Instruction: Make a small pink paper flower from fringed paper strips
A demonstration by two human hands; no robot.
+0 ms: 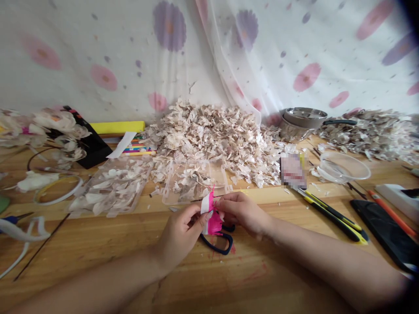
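My left hand pinches a small pink and white piece of paper between thumb and fingers, just above the wooden table. My right hand is closed on the same piece from the right, fingers curled at its top edge. Dark-handled scissors lie on the table right under both hands, partly hidden by them. A clear plastic box with pale petal scraps sits just beyond the hands.
A big heap of pale petal scraps lies at the back, another heap at right. A second clear box, paper flowers, metal pot, clear bowl, yellow-black cutters and a dark phone surround the hands.
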